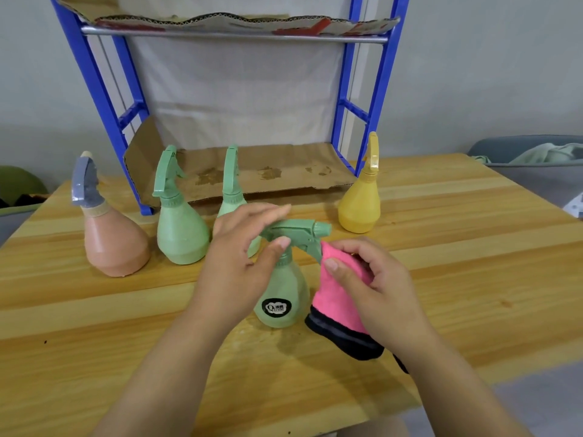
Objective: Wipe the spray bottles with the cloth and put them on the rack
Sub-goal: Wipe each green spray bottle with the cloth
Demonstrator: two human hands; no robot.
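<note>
Pink cloth [339,298] pinched in curled right hand [378,285], touching trigger of bottle [284,288] from the right. Upright on counter [457,247], nozzle pointing right, neck lightly gripped between left hand [239,263] thumb and fingers. Rack [233,34] straight behind.

- The tabletop [441,247] is pale wood, smooth, with long grain lines and a soft shine.
- The front green bottle [282,288] is dull plastic that looks a bit grainy. Its round black sticker [277,307] is glossy.
- The peach bottle [115,247] is smooth plastic with a little shine. Its grey spray head [84,184] looks scratched and patchy.
- The yellow bottle [359,206] is matt plastic.
- The cloth [339,298] is soft and fuzzy, pink with a black edge.
- The rack [94,86] has blue posts that look like plastic and a shiny metal bar [233,35].
- The cardboard [268,184] on its bottom shelf is brown, rough and stained.
</note>
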